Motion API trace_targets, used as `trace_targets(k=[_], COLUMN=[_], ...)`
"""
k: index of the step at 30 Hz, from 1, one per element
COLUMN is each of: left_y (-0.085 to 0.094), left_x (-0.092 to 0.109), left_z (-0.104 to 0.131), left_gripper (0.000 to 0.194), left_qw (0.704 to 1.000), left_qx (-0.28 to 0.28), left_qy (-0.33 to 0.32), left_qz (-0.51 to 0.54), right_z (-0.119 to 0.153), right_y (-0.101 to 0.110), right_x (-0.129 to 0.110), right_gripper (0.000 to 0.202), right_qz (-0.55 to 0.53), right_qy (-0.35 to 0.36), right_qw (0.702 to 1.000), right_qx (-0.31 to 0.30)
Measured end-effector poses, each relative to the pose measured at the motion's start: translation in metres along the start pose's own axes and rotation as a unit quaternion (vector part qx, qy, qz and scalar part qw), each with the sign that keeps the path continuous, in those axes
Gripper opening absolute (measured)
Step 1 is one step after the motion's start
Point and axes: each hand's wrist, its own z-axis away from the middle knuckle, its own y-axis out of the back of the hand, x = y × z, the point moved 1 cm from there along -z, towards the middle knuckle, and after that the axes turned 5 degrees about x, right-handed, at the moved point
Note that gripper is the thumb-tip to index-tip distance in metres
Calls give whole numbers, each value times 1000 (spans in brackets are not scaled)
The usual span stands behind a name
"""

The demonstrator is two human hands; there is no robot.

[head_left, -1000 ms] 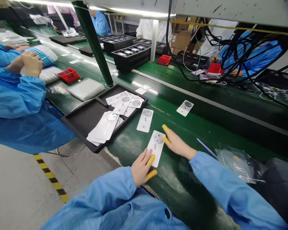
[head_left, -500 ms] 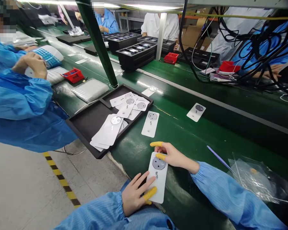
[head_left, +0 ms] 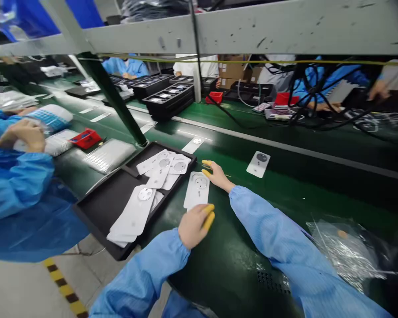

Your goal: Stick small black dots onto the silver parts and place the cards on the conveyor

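Observation:
A white card with a round camera-shaped print [head_left: 197, 187] lies on the green bench just right of the black tray [head_left: 102, 204]. My left hand [head_left: 196, 225] is at the card's lower end, its yellow-covered fingers bent; whether it grips the card is hidden. Above the card's upper right corner is my right hand [head_left: 217, 174], thumb and forefinger in yellow covers and apart, with nothing visible between them. Inside the tray rest several overlapping white cards [head_left: 132, 216]. Another card [head_left: 258, 163] lies alone to the right, and one more [head_left: 193, 145] is behind the tray.
A clear plastic bag [head_left: 348, 247] lies at the right, beside my right sleeve. Behind the tray a green post [head_left: 116, 99] rises from the bench. At the left sits a person in blue near a red bin [head_left: 86, 138]. Black cables hang at the back right.
The view has tilted up. Both hands have moved forward with the card, which now lies where a single card lay beside the tray. My right hand has come off its upper end.

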Motion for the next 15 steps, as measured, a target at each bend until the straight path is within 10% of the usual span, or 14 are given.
trace_targets(k=[4,8,15], left_y=[-22,-82,-149], left_x=[31,95,129], left_z=[-118,-224,-257], left_gripper=[38,55,54], left_qw=[996,994,980], left_qx=[40,27,17], left_qy=[72,85,165], left_qz=[17,56,110], right_z=[42,123,288], right_y=[74,133,132], right_x=[2,-20,-55], right_gripper=[28,30,39], right_qz=[35,79,264], right_qy=[-50,-93,-160], right_qw=[990,972,925], right_qx=[123,202,220])
